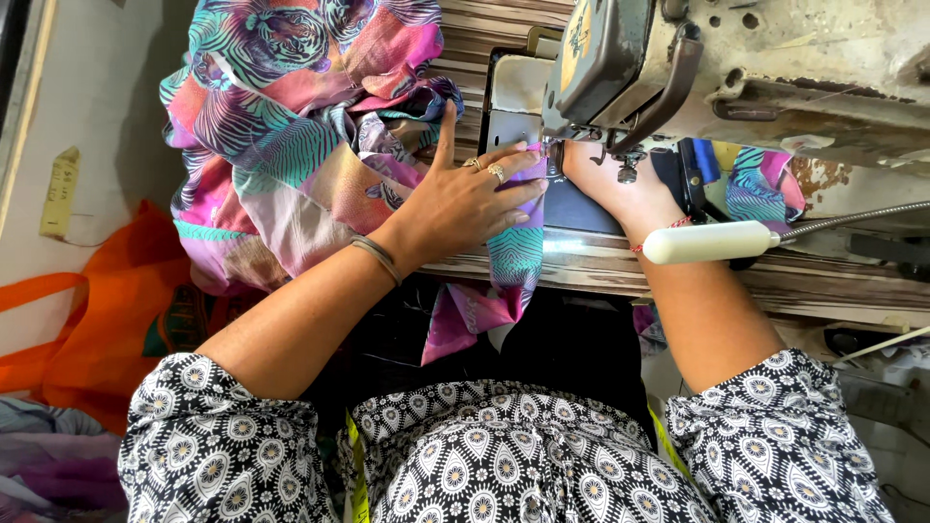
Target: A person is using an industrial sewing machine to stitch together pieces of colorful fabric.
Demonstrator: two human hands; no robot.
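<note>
A worn grey sewing machine (736,58) stands on a wooden table (833,281). Bright patterned fabric (300,126) in pink, teal and purple is heaped at the left and runs under the needle. My left hand (465,199), with rings and a bangle at the wrist, lies flat on the fabric strip (513,257) just left of the presser foot (554,155), fingers spread. My right hand (620,189) rests on the machine bed right of the needle, partly hidden beneath the machine head; its fingers press the cloth. The strip hangs over the table's front edge toward my lap.
A white lamp head (712,242) on a flexible metal neck reaches in from the right over my right wrist. An orange bag (107,310) lies on the floor at the left. More patterned cloth (760,184) shows behind the machine at the right.
</note>
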